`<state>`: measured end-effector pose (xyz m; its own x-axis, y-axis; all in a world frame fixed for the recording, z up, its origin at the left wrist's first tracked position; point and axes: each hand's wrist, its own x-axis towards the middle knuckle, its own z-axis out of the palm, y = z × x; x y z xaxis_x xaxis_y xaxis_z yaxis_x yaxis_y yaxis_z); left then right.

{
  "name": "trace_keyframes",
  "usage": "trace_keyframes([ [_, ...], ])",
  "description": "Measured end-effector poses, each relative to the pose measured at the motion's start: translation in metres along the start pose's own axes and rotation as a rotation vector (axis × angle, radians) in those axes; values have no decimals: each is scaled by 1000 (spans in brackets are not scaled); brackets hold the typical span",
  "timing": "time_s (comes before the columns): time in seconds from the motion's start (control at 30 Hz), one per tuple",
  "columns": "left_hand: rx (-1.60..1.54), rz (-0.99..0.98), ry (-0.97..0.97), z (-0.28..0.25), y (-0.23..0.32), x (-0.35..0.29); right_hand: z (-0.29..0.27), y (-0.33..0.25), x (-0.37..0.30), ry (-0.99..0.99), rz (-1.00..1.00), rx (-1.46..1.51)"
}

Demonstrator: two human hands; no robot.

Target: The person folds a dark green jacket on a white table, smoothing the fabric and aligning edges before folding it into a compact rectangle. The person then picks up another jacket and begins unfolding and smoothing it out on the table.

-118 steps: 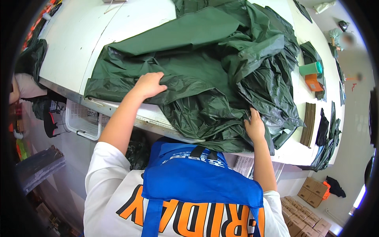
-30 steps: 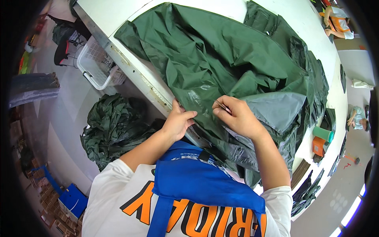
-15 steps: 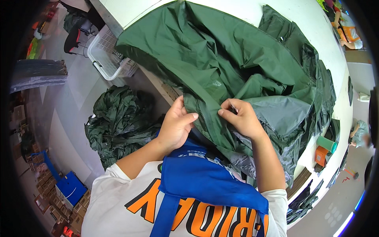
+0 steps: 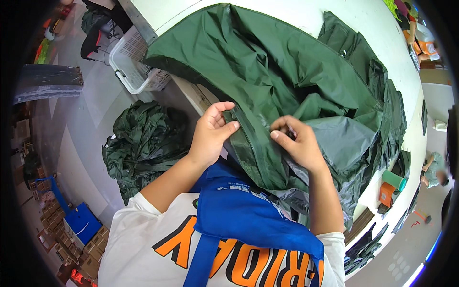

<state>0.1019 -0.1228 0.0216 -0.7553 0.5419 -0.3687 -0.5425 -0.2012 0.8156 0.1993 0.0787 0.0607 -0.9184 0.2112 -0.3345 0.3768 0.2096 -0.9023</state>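
A dark green waterproof garment (image 4: 272, 62) with a grey inner side (image 4: 337, 138) lies spread over the white table (image 4: 181, 14), its near edge hanging toward me. Along that edge runs a zipper (image 4: 249, 140). My left hand (image 4: 210, 136) pinches the garment's edge at the zipper's upper end, thumb against fingers. To the right, my right hand (image 4: 301, 143) is closed just above the cloth, its fingers curled. Something small and dark shows between those fingers, too hidden to name.
A crumpled heap of dark green cloth (image 4: 143, 148) sits at lower left, below a white plastic basket (image 4: 136, 62). More folded green garments (image 4: 392, 105) lie along the table's right. Beyond them stand a green cylinder (image 4: 394, 180) and an orange box (image 4: 386, 193). Other people work at far right.
My left hand has moved up slightly, lifting the zipper edge. My right hand has shifted a little to the right, away from the zipper. The garment's near edge has swung slightly.
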Motion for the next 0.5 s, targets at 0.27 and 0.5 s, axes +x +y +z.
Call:
trace_keyframes([
  [0.27,283,148,-176,12,10,-4,16,-12,14,-51,-34,77],
  [0.5,705,323,-145,20,23,3,24,-9,5,27,10,249],
])
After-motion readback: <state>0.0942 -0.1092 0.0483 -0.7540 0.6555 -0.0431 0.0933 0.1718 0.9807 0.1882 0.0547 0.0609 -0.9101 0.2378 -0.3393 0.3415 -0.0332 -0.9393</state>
